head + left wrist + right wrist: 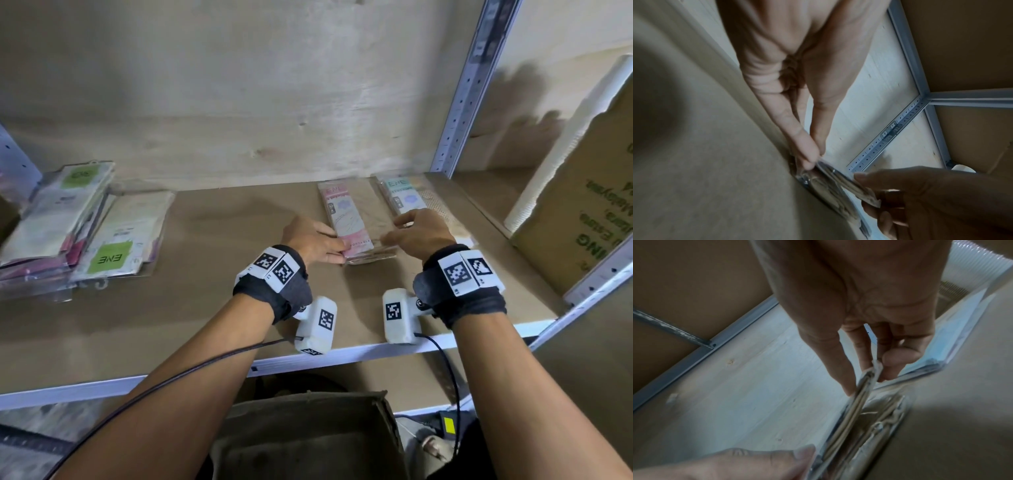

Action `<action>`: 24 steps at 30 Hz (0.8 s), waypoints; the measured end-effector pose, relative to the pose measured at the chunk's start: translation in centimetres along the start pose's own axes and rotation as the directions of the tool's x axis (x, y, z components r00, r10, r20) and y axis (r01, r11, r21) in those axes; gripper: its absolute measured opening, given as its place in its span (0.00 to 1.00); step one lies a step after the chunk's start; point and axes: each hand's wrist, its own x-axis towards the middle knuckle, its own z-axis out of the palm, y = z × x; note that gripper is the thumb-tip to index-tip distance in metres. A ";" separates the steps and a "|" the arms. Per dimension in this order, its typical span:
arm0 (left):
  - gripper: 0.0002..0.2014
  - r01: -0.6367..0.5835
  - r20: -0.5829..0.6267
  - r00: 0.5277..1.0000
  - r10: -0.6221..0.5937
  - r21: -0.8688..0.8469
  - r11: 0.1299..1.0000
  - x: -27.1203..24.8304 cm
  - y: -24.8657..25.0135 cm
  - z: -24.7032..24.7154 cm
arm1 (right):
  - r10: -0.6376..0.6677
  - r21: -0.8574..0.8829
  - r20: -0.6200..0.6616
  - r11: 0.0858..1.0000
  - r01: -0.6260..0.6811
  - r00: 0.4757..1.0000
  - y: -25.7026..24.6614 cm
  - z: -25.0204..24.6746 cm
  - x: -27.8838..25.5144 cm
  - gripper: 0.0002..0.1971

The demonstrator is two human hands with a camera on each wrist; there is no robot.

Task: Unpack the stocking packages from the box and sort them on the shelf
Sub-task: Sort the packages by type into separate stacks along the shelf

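A stack of pink stocking packages lies on the brown shelf board, right of centre. My left hand pinches the near left corner of its top packages, and my right hand pinches their near right corner. In the left wrist view my left hand grips the clear wrapper edge of the top packages, raised slightly off the ones beneath. In the right wrist view my right hand pinches the same thin bundle between thumb and fingers. A teal-labelled stack lies just to the right.
At the shelf's left end lie slumped piles of green-labelled packages. An open cardboard box stands below the shelf's front edge. A large printed carton fills the bay to the right, beyond the metal upright.
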 end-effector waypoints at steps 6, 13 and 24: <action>0.24 0.056 -0.009 0.998 -0.056 0.047 0.997 0.2 0.2 0.0 | 0.028 -0.075 0.066 0.997 -0.023 0.997 -0.3 0.1 -0.2 0.23; 0.24 0.048 0.013 0.999 -0.049 0.042 0.998 0.2 0.2 0.0 | 0.036 -0.077 0.065 0.997 -0.031 0.997 0.0 -0.1 -0.3 0.22; 0.26 0.010 -0.168 0.986 0.015 0.149 0.989 -1.7 0.8 -4.8 | -0.106 -0.088 -0.070 0.991 0.100 0.992 -0.7 -0.5 -0.8 0.24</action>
